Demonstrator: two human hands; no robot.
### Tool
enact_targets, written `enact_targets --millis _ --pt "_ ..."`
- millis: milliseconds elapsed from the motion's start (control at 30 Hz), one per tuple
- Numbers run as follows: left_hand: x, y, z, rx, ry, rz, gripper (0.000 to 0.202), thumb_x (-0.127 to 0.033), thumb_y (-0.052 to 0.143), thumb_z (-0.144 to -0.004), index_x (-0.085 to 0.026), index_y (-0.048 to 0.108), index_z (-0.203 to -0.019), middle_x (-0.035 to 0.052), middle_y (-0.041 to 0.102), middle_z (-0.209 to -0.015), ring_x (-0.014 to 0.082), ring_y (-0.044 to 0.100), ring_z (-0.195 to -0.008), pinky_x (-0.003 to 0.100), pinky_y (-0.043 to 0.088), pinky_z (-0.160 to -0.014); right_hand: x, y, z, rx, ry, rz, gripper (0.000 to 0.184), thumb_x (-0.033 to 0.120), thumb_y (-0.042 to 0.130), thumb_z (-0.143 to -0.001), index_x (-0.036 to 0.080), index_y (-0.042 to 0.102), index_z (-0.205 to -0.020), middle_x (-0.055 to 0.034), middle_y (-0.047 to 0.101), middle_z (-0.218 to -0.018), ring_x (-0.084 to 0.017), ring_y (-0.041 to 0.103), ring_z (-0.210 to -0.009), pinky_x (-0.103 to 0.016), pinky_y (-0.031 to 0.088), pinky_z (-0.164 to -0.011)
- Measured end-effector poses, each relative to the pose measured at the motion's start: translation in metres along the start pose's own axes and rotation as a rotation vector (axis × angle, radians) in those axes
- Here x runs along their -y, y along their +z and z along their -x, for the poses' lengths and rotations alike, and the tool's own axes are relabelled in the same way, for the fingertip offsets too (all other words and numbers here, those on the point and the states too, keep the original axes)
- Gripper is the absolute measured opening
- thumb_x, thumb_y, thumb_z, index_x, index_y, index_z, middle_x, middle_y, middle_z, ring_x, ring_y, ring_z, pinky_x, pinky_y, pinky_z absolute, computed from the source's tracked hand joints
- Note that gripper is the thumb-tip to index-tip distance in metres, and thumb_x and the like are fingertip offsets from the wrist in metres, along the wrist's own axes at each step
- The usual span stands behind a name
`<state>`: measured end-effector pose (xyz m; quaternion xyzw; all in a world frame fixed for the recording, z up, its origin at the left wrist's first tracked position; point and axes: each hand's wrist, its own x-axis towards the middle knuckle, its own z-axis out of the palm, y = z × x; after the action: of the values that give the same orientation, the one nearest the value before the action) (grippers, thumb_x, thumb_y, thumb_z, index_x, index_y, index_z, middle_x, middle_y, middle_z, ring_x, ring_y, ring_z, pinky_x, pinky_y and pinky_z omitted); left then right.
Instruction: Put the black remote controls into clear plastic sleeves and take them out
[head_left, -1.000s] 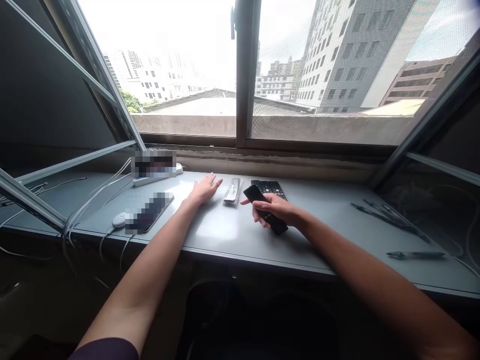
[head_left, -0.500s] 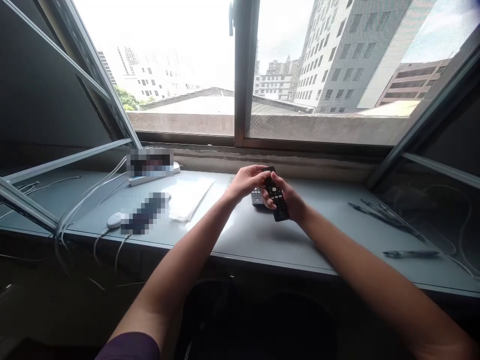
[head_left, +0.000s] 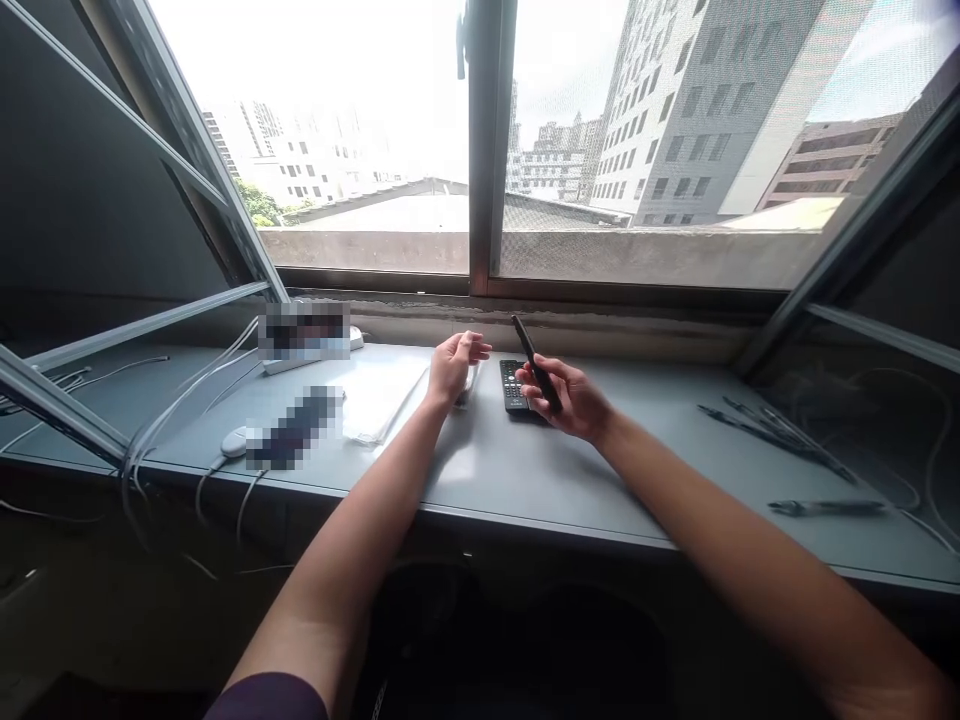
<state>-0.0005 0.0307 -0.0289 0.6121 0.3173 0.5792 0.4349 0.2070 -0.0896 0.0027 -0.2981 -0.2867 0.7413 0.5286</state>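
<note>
A black remote control (head_left: 537,362) is gripped in my right hand (head_left: 571,396), turned so that its narrow edge faces me and tilted with its top to the left. Behind it a second black remote control (head_left: 514,388) lies on the desk, partly covered by my right fingers. My left hand (head_left: 452,365) is apart from both remotes, over the desk to their left. Its fingers are loosely bent and point right, with nothing seen in them. Under that hand a small clear item (head_left: 468,388) is mostly hidden.
White sheets or a flat packet (head_left: 386,395) lie left of my left arm. Further left are a power strip (head_left: 300,358), a round white charger (head_left: 235,442), a blurred-out object (head_left: 292,430) and loose cables. Several pens (head_left: 780,437) rest at the right. Metal frames flank the grey desk (head_left: 510,490).
My left hand has let go of the remote and moved left. My right hand has turned the remote from button side to edge-on, showing more of the one on the desk.
</note>
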Motion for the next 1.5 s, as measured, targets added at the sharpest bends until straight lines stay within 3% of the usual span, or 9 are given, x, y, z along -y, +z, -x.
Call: enact_targets --millis 200,367,533,700,800,933,1067,1300,1500 --pt "-0.008 0.0 0.007 0.001 0.123 -0.283 0.037 -0.044 0.049 -0.111 -0.02 0.075 -0.103 0.0067 0.082 -0.089 0.0185 0.078 -0.076 0.03 0.058 -0.074 0.0 0.003 -0.001 0.0 -0.042 0.06 0.022 0.033 0.056 -0.111 0.018 0.069 -0.12 -0.0163 0.08 -0.116 -0.019 0.072 -0.073 -0.024 0.059 -0.047" --pt "-0.009 0.0 0.013 0.091 0.307 -0.54 0.03 -0.035 0.048 -0.112 -0.022 0.075 -0.105 0.0019 0.082 -0.088 0.0174 0.076 -0.076 0.03 0.056 -0.079 -0.002 0.0 -0.004 0.092 -0.072 0.042 0.039 0.043 0.039 -0.115 0.018 0.068 -0.116 -0.0148 0.078 -0.101 -0.017 0.06 -0.058 -0.024 0.048 -0.037" --pt "-0.008 -0.001 0.014 0.095 0.325 -0.569 0.032 -0.035 0.047 -0.113 -0.022 0.075 -0.106 0.0014 0.082 -0.088 0.0172 0.076 -0.076 0.03 0.056 -0.08 -0.003 -0.002 -0.006 0.105 -0.014 0.023 0.036 0.038 0.046 -0.111 0.014 0.071 -0.121 -0.0086 0.07 -0.086 -0.016 0.056 -0.056 -0.025 0.048 -0.039" --pt "-0.008 -0.002 0.014 0.097 0.311 -0.566 0.032 -0.037 0.047 -0.113 -0.023 0.075 -0.105 0.001 0.081 -0.086 0.0173 0.076 -0.075 0.029 0.056 -0.077 -0.007 -0.002 -0.008 0.017 -0.104 0.043 0.02 0.024 0.058 -0.103 0.017 0.073 -0.114 -0.0091 0.076 -0.096 -0.02 0.071 -0.078 -0.03 0.065 -0.065" --pt "-0.007 -0.002 0.014 0.101 0.299 -0.59 0.032 -0.037 0.047 -0.112 -0.023 0.075 -0.105 0.0011 0.082 -0.087 0.0175 0.076 -0.075 0.029 0.056 -0.078 -0.01 -0.004 -0.008 0.062 -0.177 0.188 0.025 0.012 0.071 -0.093 0.021 0.074 -0.117 -0.0079 0.08 -0.109 -0.02 0.075 -0.09 -0.035 0.067 -0.082" --pt "-0.007 -0.001 0.014 0.11 0.285 -0.614 0.033 -0.038 0.047 -0.112 -0.023 0.076 -0.106 0.0014 0.083 -0.088 0.0181 0.076 -0.076 0.03 0.056 -0.081 -0.013 -0.007 -0.009 0.074 -0.227 0.323 0.033 0.02 0.09 -0.085 0.02 0.074 -0.114 -0.009 0.082 -0.109 -0.023 0.078 -0.095 -0.041 0.066 -0.092" --pt "-0.008 0.0 0.015 0.113 0.288 -0.596 0.034 -0.038 0.047 -0.112 -0.024 0.076 -0.105 0.0017 0.083 -0.088 0.0189 0.076 -0.076 0.031 0.055 -0.08 -0.016 -0.003 -0.007 0.065 -0.428 0.48 0.044 0.028 0.101 -0.076 0.022 0.073 -0.11 -0.0063 0.082 -0.11 -0.025 0.078 -0.108 -0.042 0.063 -0.101" --pt "-0.006 0.0 0.016 0.128 0.29 -0.605 0.032 -0.034 0.047 -0.111 -0.024 0.077 -0.104 0.0021 0.082 -0.087 0.0199 0.076 -0.078 0.03 0.056 -0.081 -0.021 0.01 0.007 0.085 -0.761 0.842 0.024 0.006 0.082 -0.085 0.028 0.075 -0.093 -0.008 0.072 -0.142 -0.032 0.051 -0.154 -0.056 0.049 -0.123" --pt "-0.005 0.0 0.016 0.136 0.285 -0.621 0.031 -0.034 0.048 -0.11 -0.024 0.077 -0.105 0.002 0.083 -0.089 0.0198 0.077 -0.079 0.03 0.056 -0.083 -0.021 0.006 0.005 0.063 -0.859 0.915 0.026 0.005 0.075 -0.089 0.029 0.076 -0.099 -0.0065 0.073 -0.14 -0.03 0.049 -0.156 -0.055 0.04 -0.129"
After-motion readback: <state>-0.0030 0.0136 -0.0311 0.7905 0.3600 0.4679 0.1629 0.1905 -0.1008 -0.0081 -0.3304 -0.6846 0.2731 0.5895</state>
